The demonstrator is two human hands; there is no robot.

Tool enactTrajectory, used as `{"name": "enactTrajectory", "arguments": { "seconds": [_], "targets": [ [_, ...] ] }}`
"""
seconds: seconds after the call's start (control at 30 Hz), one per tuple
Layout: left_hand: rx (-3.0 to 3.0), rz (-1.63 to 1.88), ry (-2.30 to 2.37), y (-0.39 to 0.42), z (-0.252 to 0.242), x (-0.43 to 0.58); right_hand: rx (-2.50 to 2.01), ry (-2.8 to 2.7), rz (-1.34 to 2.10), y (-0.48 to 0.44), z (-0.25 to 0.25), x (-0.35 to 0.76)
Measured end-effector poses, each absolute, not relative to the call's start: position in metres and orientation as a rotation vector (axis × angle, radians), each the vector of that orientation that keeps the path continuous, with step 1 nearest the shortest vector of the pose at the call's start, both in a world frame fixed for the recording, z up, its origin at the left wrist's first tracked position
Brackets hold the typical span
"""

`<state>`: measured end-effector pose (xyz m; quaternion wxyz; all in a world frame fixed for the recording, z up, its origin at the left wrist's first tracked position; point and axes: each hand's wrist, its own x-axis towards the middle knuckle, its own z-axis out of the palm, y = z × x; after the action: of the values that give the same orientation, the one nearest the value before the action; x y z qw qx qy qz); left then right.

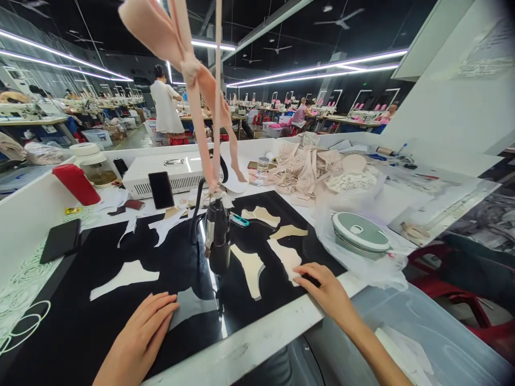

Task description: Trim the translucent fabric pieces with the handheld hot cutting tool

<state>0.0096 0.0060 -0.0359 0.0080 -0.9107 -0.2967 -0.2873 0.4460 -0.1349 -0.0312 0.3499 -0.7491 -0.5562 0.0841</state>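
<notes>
My left hand (140,332) lies flat on the black work surface with its fingers stretched out. Its fingertips touch the edge of a grey, see-through shaped piece (191,305). At the right, my right hand (322,284) pinches the lower edge of a pale cut fabric piece (285,257) lying on the surface. Beside that piece lie a cream cut piece (248,268) and a tan curved piece (288,231). A white cut piece (124,277) rests above my left hand. Between the hands, a black hand tool (218,236) hangs upright from knotted pink straps (193,69).
A teal cutter (239,219) lies behind the hanging tool. Phones, a white box-shaped device (161,174) and a red container (76,184) stand at the back left. Beige fabric parts (309,166) are heaped at the back right, near a green-lidded oval container (360,231) in plastic. Co-workers are farther off.
</notes>
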Motion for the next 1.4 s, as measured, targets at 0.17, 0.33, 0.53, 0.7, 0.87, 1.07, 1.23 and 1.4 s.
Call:
{"name": "enactTrajectory", "arguments": {
  "seconds": [0.17, 0.33, 0.53, 0.7, 0.87, 1.07, 1.23, 1.4],
  "targets": [
    [-2.827, -0.882, -0.911, 0.006, -0.033, 0.011, -1.914, -1.428, 0.272, -0.133, -0.035, 0.445],
    [-2.838, -0.885, -0.929, 0.005, -0.035, 0.009, -1.886, -1.401, 0.309, -0.132, -0.033, 0.447],
    [-2.856, -0.853, -0.965, 0.008, -0.046, 0.005, -1.888, -1.328, 0.327, -0.13, -0.028, 0.448],
    [-2.863, -0.865, -0.964, 0.009, -0.048, 0.005, -1.893, -1.288, 0.345, -0.128, -0.024, 0.449],
    [-2.851, -0.879, -0.973, 0.006, -0.045, 0.007, -1.897, -1.261, 0.353, -0.128, -0.02, 0.447],
    [-2.843, -0.863, -1.001, 0.007, -0.049, 0.006, -1.909, -1.22, 0.352, -0.127, -0.014, 0.451],
    [-2.833, -0.867, -0.992, 0.008, -0.047, 0.005, -1.895, -1.245, 0.345, -0.126, -0.011, 0.449],
    [-2.856, -0.885, -0.899, -0.003, -0.025, 0.019, -1.867, -1.315, 0.359, -0.128, -0.011, 0.444]
  ]
}}
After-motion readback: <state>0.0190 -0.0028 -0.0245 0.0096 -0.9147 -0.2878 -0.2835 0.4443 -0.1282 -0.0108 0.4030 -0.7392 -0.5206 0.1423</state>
